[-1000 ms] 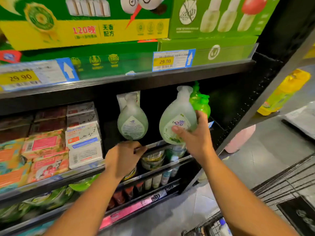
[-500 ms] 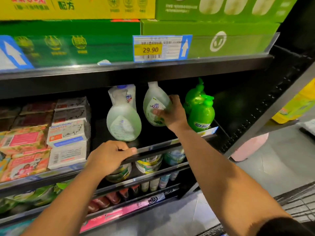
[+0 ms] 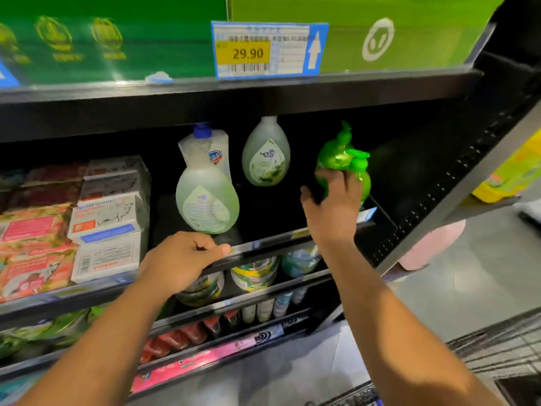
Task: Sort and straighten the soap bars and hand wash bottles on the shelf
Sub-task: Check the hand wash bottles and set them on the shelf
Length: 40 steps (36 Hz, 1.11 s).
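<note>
Black store shelf (image 3: 389,183), mid level, w/ a 29.90 price tag (image 3: 269,49) on the level above. Soap boxes (image 3: 108,230) stacked at left. Next to them a pale hand wash bottle (image 3: 206,200) stands up front w/ a refill pouch (image 3: 212,148) right behind it. Another pale bottle (image 3: 265,159) sits further back & to the right. Right grip (image 3: 333,209) is curled onto a green pump bottle (image 3: 335,155) near the shelf's right end, thumb spread wide. It's blurry, so it looks clamped but I'm not 100% sure. A second green bottle (image 3: 363,174) is tight against it on the right. Left grip (image 3: 181,259) is clamped over the shelf's front rail (image 3: 272,247).
</note>
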Each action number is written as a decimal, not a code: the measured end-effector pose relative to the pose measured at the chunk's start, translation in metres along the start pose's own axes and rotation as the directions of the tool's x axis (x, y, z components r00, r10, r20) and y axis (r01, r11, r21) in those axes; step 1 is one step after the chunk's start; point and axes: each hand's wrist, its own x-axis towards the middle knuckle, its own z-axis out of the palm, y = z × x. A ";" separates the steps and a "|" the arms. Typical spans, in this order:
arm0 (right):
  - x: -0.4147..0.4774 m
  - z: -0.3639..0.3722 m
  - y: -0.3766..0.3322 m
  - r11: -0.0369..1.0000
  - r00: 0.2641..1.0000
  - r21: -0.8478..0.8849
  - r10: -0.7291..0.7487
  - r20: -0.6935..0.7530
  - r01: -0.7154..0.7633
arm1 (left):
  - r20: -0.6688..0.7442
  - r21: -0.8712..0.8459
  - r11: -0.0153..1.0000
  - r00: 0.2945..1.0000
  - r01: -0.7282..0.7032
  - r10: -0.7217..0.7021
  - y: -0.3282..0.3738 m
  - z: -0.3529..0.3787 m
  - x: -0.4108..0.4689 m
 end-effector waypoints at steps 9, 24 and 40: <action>0.036 -0.033 0.031 0.873 0.878 -0.198 0.469 0.093 -0.445 | -0.009 0.003 1.000 1.000 0.010 -0.010 0.004 0.000 -0.004; 0.039 -0.039 0.010 0.912 0.823 -0.193 0.409 0.395 -0.361 | -0.042 0.086 0.996 0.999 0.006 -0.002 0.013 -0.002 -0.014; -0.102 -0.106 -0.056 0.258 0.660 0.607 0.266 0.703 -0.751 | -0.166 -0.485 0.821 0.953 -0.301 0.252 0.052 0.012 -0.102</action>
